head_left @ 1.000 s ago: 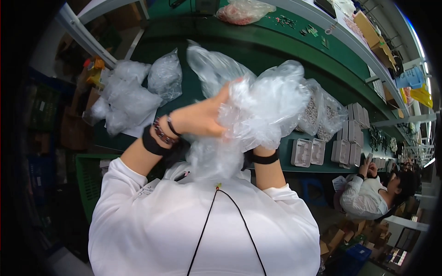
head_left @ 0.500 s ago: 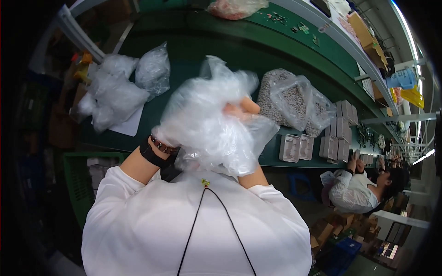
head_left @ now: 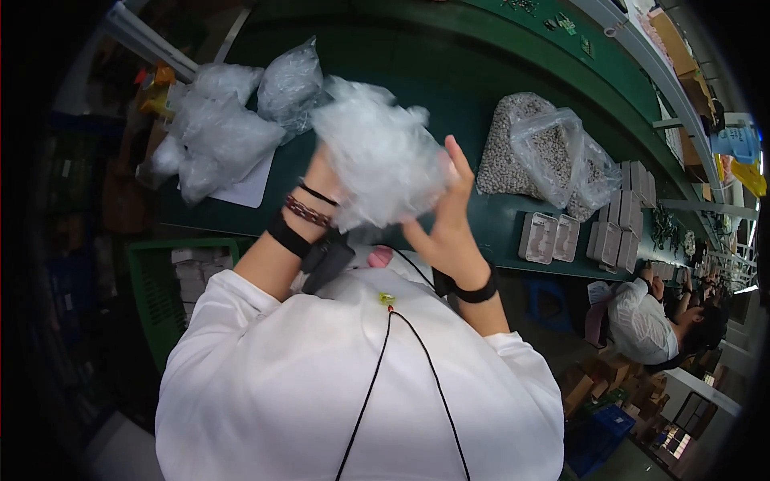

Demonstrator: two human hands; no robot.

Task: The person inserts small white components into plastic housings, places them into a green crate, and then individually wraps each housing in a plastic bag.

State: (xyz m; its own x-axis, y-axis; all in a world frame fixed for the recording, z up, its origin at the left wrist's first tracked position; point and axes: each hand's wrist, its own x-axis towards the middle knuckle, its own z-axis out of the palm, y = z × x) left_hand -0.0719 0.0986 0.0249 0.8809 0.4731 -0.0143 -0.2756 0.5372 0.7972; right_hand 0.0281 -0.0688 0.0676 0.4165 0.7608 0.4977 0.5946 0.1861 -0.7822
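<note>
A crumpled bundle of clear plastic bags, blurred by motion, is in front of my chest, above the bench edge. My left hand grips its left side; the plastic hides most of those fingers. On the right, my right hand rests against the bundle with thumb and fingers spread apart. Just beyond my left hand are more clear plastic bags, a rounded one and a larger heap, lying partly over a white sheet.
To the right on the green bench lie bags of small greyish pieces, two pale trays and stacked pale cases. A green crate stands lower left. Another person sits farther right, by the bench.
The bundle has moved up and become more compact. My right hand, mostly covered by plastic before, now shows at its right side with spread fingers. The view has shifted slightly.
</note>
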